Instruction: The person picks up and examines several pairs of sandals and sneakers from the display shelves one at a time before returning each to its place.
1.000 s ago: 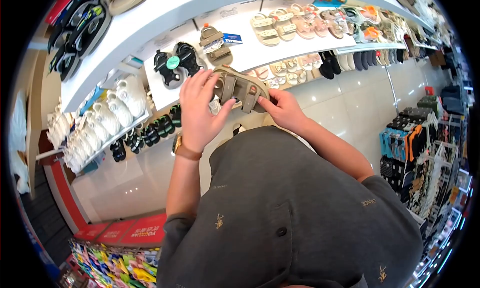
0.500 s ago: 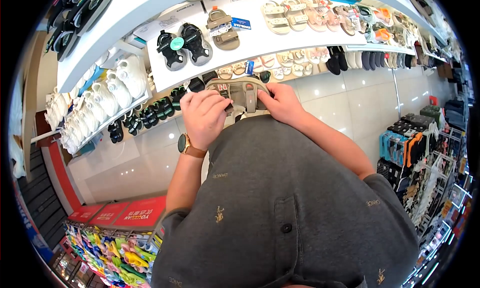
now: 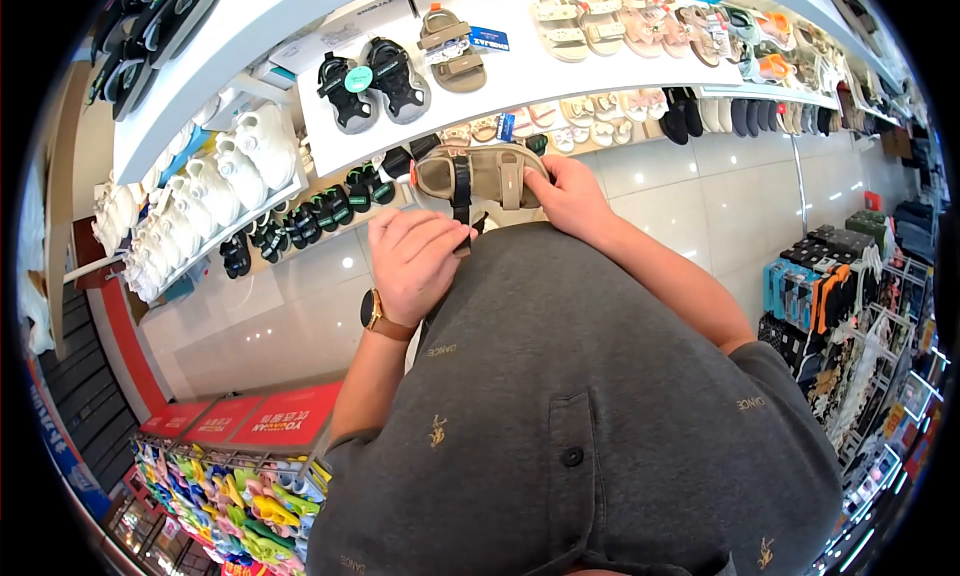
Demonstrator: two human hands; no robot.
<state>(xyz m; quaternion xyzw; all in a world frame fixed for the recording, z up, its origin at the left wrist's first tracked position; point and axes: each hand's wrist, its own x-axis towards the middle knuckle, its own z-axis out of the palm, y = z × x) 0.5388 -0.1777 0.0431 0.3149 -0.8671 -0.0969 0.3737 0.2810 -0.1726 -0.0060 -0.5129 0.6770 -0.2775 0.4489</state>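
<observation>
Sandal (image 3: 495,173), held up at chest height between the grey shirt (image 3: 580,406) and the shelving, is what I am watching. Widest around it is the glossy tiled floor (image 3: 700,211), which leaves open room to the right and down the left side. The long white shelf (image 3: 250,31) curves close overhead, its lower tier just beyond the fingers, and a hanging rack (image 3: 825,286) closes off the far right. On my feed the sandal is tan and lies sideways, with a padded footbed and a small reddish patch on one band. The right hand (image 3: 572,198) is clamped on its right end, fingers wrapped over it. The left hand (image 3: 415,261), with a watch (image 3: 373,311) on its wrist, is curled tight around a dark strap (image 3: 461,198) that runs down from the sandal. Black sandals (image 3: 372,81) on the shelf carry a round green tag, and a tan pair (image 3: 452,48) has a blue one whose print I cannot read. The shirt shows small upside-down lettering, seemingly DANCE.
</observation>
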